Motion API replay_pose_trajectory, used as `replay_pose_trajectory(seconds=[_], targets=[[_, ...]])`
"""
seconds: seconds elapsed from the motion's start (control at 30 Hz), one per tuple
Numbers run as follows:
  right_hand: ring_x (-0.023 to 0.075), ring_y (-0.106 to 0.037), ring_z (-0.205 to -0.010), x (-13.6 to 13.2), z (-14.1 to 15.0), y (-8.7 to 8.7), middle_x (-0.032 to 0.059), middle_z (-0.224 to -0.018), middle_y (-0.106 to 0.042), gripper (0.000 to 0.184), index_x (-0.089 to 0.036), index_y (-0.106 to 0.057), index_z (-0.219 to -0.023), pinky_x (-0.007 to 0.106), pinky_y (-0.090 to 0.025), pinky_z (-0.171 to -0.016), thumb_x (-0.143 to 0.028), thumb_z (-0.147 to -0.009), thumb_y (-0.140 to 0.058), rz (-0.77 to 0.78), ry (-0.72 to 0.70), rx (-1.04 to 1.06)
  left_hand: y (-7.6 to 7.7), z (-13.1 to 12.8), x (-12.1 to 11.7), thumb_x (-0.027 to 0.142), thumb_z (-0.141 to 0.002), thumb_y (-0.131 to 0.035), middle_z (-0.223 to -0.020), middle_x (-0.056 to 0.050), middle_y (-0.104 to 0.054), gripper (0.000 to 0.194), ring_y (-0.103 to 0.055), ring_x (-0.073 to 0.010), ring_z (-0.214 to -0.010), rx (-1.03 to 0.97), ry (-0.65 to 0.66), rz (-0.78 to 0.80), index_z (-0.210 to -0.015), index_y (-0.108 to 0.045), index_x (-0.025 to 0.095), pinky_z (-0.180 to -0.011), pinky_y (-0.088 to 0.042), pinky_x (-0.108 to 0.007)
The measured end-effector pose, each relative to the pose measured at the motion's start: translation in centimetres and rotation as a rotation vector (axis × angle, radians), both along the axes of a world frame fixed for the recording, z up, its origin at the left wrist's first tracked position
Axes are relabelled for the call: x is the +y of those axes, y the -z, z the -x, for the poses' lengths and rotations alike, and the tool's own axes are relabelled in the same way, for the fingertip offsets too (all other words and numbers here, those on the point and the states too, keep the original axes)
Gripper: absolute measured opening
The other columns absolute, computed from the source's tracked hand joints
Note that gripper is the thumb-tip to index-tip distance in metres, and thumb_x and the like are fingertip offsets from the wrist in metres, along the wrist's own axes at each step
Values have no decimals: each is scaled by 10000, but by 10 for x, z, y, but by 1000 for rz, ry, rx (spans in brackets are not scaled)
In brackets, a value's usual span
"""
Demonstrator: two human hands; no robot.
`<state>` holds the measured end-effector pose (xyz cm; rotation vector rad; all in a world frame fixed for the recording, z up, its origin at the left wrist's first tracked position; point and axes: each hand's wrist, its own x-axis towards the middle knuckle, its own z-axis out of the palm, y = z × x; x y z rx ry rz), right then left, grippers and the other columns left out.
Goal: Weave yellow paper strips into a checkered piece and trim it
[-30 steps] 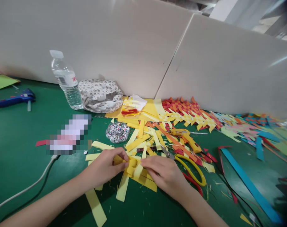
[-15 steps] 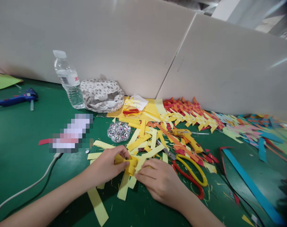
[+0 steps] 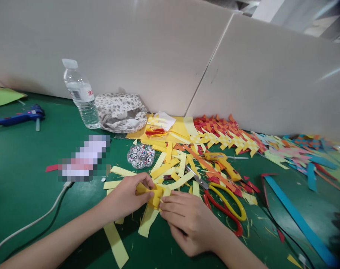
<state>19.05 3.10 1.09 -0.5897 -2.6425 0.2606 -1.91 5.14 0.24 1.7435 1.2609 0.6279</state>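
Note:
A small folded piece of yellow paper strips (image 3: 156, 198) is pinched between the thumb and fingers of my left hand (image 3: 135, 194), just above the green table. My right hand (image 3: 188, 220) is closed at the right side of the piece, its fingertips on a pale yellow paper strip (image 3: 166, 192) that joins it. The tips of the right fingers are partly hidden. More pale yellow strips (image 3: 116, 243) lie under and around both hands. Scissors (image 3: 224, 203) with red and yellow handles lie just right of my right hand.
Behind the hands are a clear case of googly eyes (image 3: 141, 156), a yellow glue gun (image 3: 223, 164) and woven paper fish (image 3: 228, 138). A water bottle (image 3: 82, 97), patterned cloth bag (image 3: 121, 112), blurred phone-like device (image 3: 86, 157) with a white cable, and blue glue gun (image 3: 24, 116) stand left.
My right hand has turned, with its fingers now laid more along the strip and its thumb side lower. My left hand keeps its hold on the folded yellow piece.

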Motion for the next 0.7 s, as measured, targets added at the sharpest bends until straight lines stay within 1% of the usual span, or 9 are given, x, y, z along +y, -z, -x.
replay_pose_trajectory(seconds=[0.07, 0.13, 0.2, 0.27, 0.4, 0.47, 0.53, 0.63, 0.7], targets=[[166, -605, -865, 0, -1, -1, 63, -901, -677, 255, -141, -609, -942, 331, -438, -850, -90, -726, -485, 14, 6, 39, 1, -1, -1, 270, -764, -550, -814, 31, -605, 77, -524, -132, -681, 6, -7, 2, -825, -546, 223, -605, -376, -222], [163, -602, -774, 0, -3, -3, 59, -824, -670, 233, -147, -607, -905, 315, -466, -741, -86, -715, -487, 4, 36, 101, 1, -3, -2, 307, -752, -571, -787, 39, -599, 114, -486, -119, -607, 21, -17, 12, -833, -549, 229, -539, -346, -211], [163, -583, -685, -1, -6, -4, 52, -745, -655, 221, -155, -604, -892, 304, -458, -639, -92, -711, -495, -43, 96, 163, 1, -5, -5, 346, -735, -596, -741, 48, -588, 158, -440, -109, -545, 33, -28, 15, -837, -548, 235, -491, -310, -205], [165, -565, -640, -1, -7, -3, 49, -707, -643, 216, -157, -605, -902, 297, -432, -585, -100, -720, -504, -94, 174, 182, 1, -7, -8, 376, -720, -617, -723, 50, -588, 200, -437, -109, -534, 26, -34, 10, -842, -540, 237, -482, -306, -207], [153, -531, -575, 2, -8, -1, 40, -648, -617, 176, -151, -616, -884, 275, -380, -534, -121, -751, -504, -119, 349, 154, 2, -9, -13, 411, -661, -682, -752, 35, -611, 312, -534, -142, -646, -29, -31, -5, -870, -528, 239, -541, -373, -218], [147, -521, -556, 5, -8, -1, 29, -621, -604, 174, -157, -619, -889, 266, -366, -529, -140, -770, -494, -96, 418, 139, 2, -10, -14, 427, -631, -706, -755, 32, -612, 360, -556, -156, -690, -38, -27, -10, -882, -526, 242, -574, -399, -226], [143, -527, -549, 7, -8, -1, 23, -614, -602, 190, -163, -620, -925, 260, -364, -532, -185, -790, -488, -56, 473, 96, 1, -10, -15, 439, -619, -712, -753, 32, -612, 380, -560, -160, -692, -31, -20, -9, -888, -526, 244, -585, -409, -230], [135, -538, -517, 9, -7, 2, 18, -598, -606, 243, -158, -619, -989, 249, -363, -516, -271, -811, -498, 9, 541, 20, -1, -11, -15, 424, -675, -663, -769, 31, -623, 314, -557, -154, -667, -8, -19, 3, -896, -528, 249, -575, -405, -229], [132, -556, -525, 10, -6, 4, 15, -601, -619, 214, -170, -633, -954, 244, -366, -521, -275, -824, -499, 49, 548, -1, -2, -10, -14, 409, -733, -601, -812, 29, -632, 246, -546, -144, -636, 25, -39, 9, -911, -528, 255, -559, -393, -226]])
